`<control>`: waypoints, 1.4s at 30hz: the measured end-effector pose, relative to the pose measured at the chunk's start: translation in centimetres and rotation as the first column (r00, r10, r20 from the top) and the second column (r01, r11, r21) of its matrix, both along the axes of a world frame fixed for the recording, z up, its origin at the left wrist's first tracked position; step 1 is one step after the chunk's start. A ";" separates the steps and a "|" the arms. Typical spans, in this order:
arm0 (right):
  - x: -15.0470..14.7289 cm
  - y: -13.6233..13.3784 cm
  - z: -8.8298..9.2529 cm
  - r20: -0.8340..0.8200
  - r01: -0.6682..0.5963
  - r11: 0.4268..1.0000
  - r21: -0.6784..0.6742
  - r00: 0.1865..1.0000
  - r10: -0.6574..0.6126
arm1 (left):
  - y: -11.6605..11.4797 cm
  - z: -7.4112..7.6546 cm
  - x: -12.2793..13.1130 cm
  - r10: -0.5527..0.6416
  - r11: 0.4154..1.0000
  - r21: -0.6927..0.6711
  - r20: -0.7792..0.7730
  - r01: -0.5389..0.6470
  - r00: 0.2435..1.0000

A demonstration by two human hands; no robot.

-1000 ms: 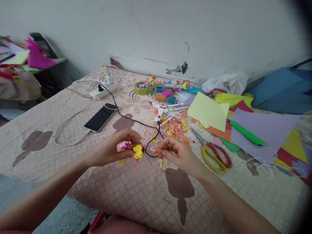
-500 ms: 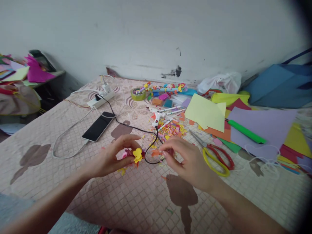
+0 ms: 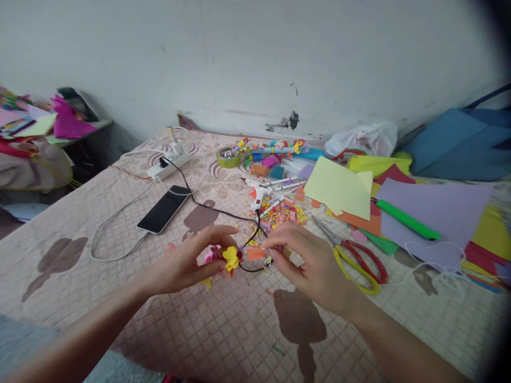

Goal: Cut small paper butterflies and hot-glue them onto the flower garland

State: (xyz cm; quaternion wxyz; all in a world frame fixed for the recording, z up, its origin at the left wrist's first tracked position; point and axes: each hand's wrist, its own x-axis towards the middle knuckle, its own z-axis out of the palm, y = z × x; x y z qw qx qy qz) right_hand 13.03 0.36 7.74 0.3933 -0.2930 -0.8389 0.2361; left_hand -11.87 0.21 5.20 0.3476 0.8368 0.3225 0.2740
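My left hand (image 3: 187, 266) has its grip closed on a small paper bloom, thumb and fingertips pinching a yellow paper flower (image 3: 230, 257) with pink petals (image 3: 209, 255) bunched behind it, held just above the quilted bed (image 3: 223, 330). My right hand (image 3: 315, 266) faces it, its grip pinched on an orange paper piece (image 3: 254, 253) whose free end touches the flower. A loop of black cord (image 3: 223, 211) lies on the bed beneath the two hands and runs back to a white glue gun (image 3: 257, 192), which rests beside a heap of coloured paper scraps (image 3: 279, 213). Just to the right of my right hand lie scissors (image 3: 355, 260) with red and yellow handles. Farther right, sheets of paper overlap: a pale yellow sheet (image 3: 339, 189), a lilac sheet (image 3: 431, 207) and a bright green strip (image 3: 403, 219) across it. To the left, a phone (image 3: 164, 209) lies face up, wired to a white power strip (image 3: 170, 165). A tape roll (image 3: 228, 157) and a white plastic bag (image 3: 363, 139) sit near the wall.
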 end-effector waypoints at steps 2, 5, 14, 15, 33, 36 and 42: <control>0.1 -0.1 0.1 0.001 0.000 1.000 0.004 1.000 0.000 | 0.0 -0.2 -0.2 0.027 1.000 0.014 -0.011 -0.026 1.000; 0.2 -0.1 0.1 -0.002 0.005 1.000 0.011 1.000 -0.005 | 0.0 -0.4 -0.4 0.042 0.999 0.021 -0.016 -0.041 0.999; -0.2 -0.1 -0.1 -0.050 0.013 0.999 0.043 0.999 -0.011 | 0.1 -0.4 -0.3 0.063 0.998 0.026 0.015 -0.064 0.998; -0.3 -0.2 -0.2 -0.056 0.012 0.999 0.050 0.998 -0.009 | 0.1 -0.5 -0.3 0.071 0.997 0.025 0.018 -0.072 0.997; -0.6 -0.1 -0.9 -0.055 0.019 0.999 0.030 0.998 -0.017 | 0.3 -0.1 -0.3 0.049 0.997 0.057 0.015 -0.050 0.999; -0.6 -0.1 -1.0 -0.057 0.015 0.999 0.031 0.998 -0.014 | 0.2 -0.2 -0.3 0.066 0.997 0.030 0.019 -0.066 0.998; -0.7 -0.2 -1.1 -0.061 0.014 0.999 0.031 0.998 -0.012 | 0.1 -0.1 -0.1 0.082 0.997 -0.013 0.043 -0.081 0.996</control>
